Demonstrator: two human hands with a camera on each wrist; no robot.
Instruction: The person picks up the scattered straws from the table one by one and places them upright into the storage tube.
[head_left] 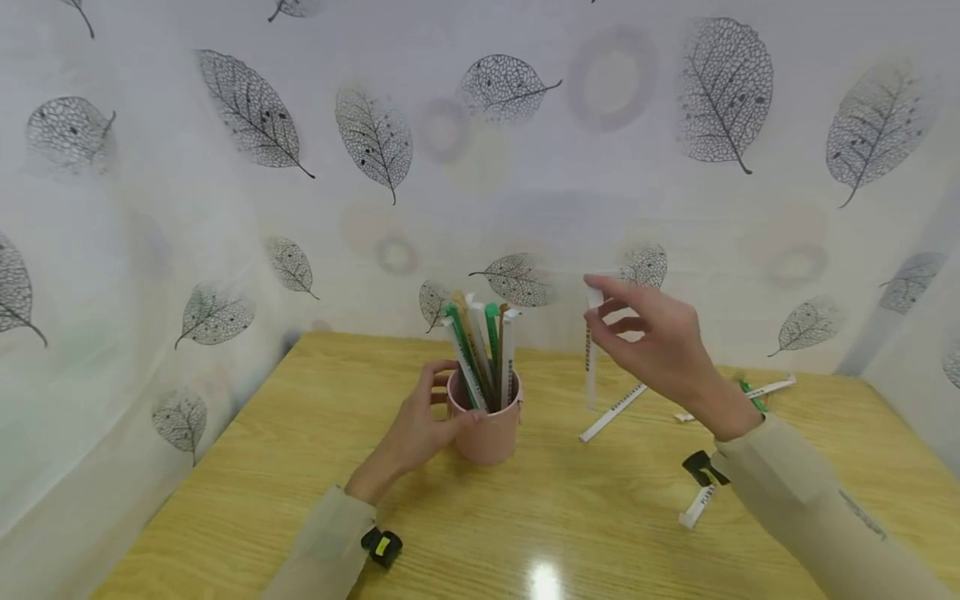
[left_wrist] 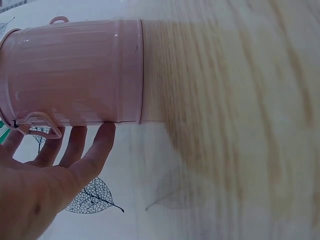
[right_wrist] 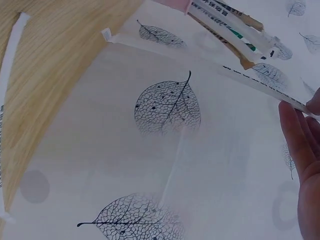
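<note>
A small pink metal pail (head_left: 489, 442) with side handles stands upright on the table, holding several paper-wrapped straws (head_left: 508, 354) in white, green and brown. My left hand (head_left: 412, 433) grips the pail from its left side, thumb at the near rim; in the left wrist view the fingers lie along the pail's wall (left_wrist: 75, 70). To the right of the pail and above the table, my right hand (head_left: 656, 337) pinches the upper end of a white paper-wrapped straw (head_left: 589, 358), which hangs down almost vertically. The right wrist view shows this straw (right_wrist: 255, 82) between thumb and fingers.
On the wooden table (head_left: 300, 467) a loose white wrapped straw (head_left: 613, 412) lies right of the pail. Farther right a white straw (head_left: 772, 388) crosses a green one (head_left: 752, 397). Another white straw (head_left: 697, 507) lies partly under the right wrist. A leaf-print curtain (head_left: 480, 183) hangs behind.
</note>
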